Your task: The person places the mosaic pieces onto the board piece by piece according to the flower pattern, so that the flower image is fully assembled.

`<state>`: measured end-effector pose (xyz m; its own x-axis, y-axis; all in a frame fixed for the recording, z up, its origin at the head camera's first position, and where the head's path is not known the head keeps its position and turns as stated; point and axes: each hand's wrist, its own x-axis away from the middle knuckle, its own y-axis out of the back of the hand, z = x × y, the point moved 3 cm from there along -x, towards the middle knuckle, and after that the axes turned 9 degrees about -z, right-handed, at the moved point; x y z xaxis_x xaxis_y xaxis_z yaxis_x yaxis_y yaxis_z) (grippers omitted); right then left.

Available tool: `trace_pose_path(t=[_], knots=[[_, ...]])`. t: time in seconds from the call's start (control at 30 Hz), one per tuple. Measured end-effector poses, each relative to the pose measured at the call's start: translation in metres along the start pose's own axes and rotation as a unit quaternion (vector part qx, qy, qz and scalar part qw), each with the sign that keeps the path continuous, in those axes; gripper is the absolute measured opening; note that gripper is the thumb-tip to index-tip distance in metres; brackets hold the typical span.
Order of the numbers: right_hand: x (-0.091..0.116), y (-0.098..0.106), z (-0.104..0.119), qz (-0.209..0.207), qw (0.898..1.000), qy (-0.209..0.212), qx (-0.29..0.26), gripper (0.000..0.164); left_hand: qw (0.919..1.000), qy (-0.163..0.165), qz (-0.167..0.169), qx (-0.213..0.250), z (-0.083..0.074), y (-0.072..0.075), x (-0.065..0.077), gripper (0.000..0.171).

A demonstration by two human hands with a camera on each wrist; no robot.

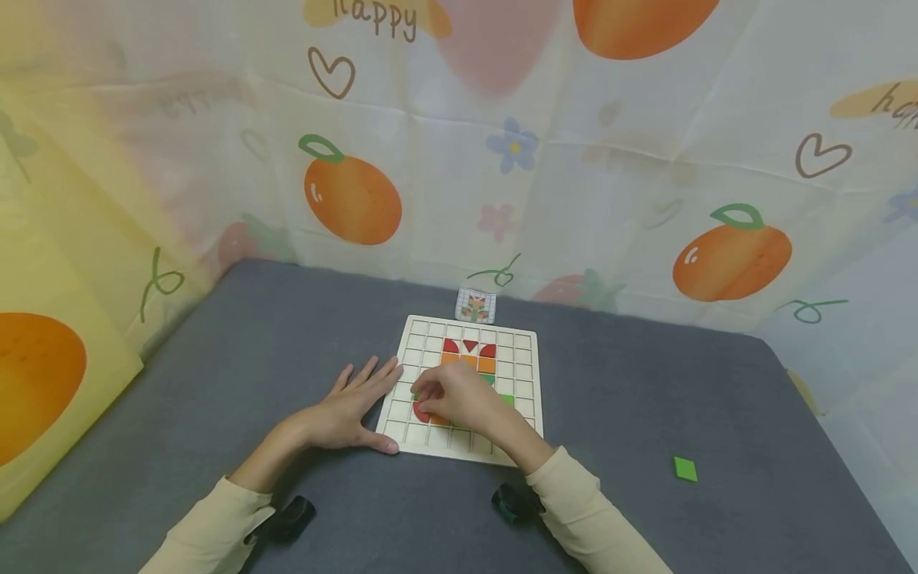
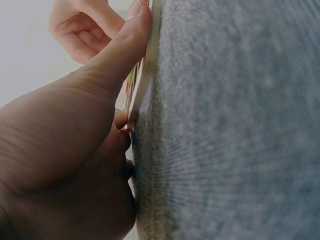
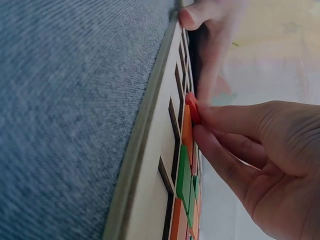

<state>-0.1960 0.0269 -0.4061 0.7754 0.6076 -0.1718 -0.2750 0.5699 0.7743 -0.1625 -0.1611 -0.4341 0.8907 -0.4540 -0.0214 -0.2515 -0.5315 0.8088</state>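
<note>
A pale square grid board [image 1: 527,363] lies on the dark grey table, with red, orange and green tiles set in its squares. My left hand [image 1: 343,413] is spread at the board's left side, fingertips on the edge and thumb at the near left corner. Over the board, my right hand [image 1: 464,392] pinches a red tile [image 3: 192,107] with a rounded side between thumb and finger, at the lower left of the pattern. Beside that tile sits an orange tile [image 3: 187,127], then a green one [image 3: 184,177]. The right hand hides part of the pattern in the head view.
A small picture card [image 1: 476,306] with a coloured grid pattern lies just behind the board. One loose green tile [image 1: 684,469] is on the table at the right. A fruit-printed cloth [image 1: 445,159] hangs behind the table.
</note>
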Motion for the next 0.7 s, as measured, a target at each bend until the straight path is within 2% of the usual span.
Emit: trace_pose_path(t=[0.4, 0.7], knots=[[0.006, 0.002, -0.002, -0.008, 1.0, -0.005, 0.016, 0.019, 1.0, 0.0, -0.002, 0.003, -0.002, -0.001, 0.0, 0.113], [0.029, 0.028, -0.007, -0.007, 1.0, 0.008, 0.017, 0.021, 0.9999, 0.001, -0.007, 0.009, -0.002, -0.001, 0.0, 0.113]])
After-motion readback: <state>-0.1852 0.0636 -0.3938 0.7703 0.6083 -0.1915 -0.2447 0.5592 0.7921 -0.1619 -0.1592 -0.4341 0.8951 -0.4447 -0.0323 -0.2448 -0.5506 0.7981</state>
